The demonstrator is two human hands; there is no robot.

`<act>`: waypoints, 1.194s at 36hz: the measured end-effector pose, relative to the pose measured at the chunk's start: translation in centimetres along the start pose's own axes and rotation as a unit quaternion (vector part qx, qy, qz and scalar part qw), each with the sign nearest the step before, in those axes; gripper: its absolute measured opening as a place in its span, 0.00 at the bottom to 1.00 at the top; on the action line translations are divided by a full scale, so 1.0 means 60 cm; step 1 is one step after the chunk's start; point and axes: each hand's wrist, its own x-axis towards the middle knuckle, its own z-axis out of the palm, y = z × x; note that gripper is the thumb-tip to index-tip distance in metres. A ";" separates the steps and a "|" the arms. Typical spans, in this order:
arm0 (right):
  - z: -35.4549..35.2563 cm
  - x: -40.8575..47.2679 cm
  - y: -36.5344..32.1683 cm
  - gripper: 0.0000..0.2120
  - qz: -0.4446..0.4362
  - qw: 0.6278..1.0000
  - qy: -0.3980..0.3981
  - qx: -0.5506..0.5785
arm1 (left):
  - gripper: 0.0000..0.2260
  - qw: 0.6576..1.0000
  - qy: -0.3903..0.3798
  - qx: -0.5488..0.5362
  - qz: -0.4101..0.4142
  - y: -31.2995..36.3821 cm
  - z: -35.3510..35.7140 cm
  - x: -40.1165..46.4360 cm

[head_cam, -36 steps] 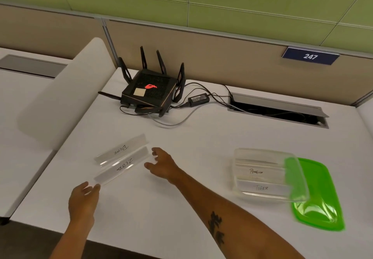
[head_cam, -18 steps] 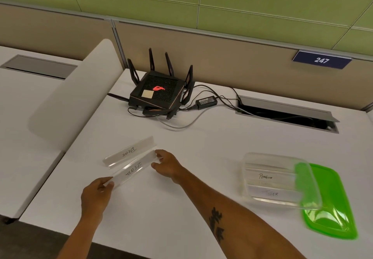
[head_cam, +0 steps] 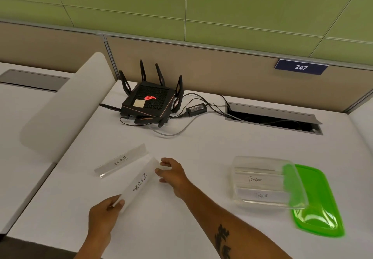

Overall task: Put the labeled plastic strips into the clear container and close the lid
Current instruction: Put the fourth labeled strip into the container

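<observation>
Currently, four clear labeled plastic strips are showing: two are lying inside the clear rectangular container (head_cam: 262,180), one marked BEAR (head_cam: 121,161) is resting on the white table (head_cam: 201,149), and one marked ZEBRA (head_cam: 139,183) is being pinched at its ends by the left hand (head_cam: 103,216) and right hand (head_cam: 173,173), long axis running diagonally. The green lid (head_cam: 316,202) is lying beside the container; bare table is separating strips and container.

white desk (head_cam: 201,149) | BEAR strip (head_cam: 121,161) | clear container (head_cam: 260,202) | green lid (head_cam: 321,214) | router (head_cam: 150,102)
</observation>
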 end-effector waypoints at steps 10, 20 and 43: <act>-0.071 -0.066 -0.003 0.28 -0.025 0.999 0.005 -0.039 | 0.11 0.968 -0.048 -0.213 -0.125 0.054 0.110 -0.085; -0.160 -0.137 -0.005 0.17 -0.042 0.996 0.035 -0.069 | 0.15 0.923 -0.175 -0.308 -0.148 0.125 0.241 -0.157; -0.343 -0.218 -0.047 0.08 -0.092 0.974 0.167 0.124 | 0.11 0.968 -0.153 -0.199 0.015 0.170 0.382 -0.257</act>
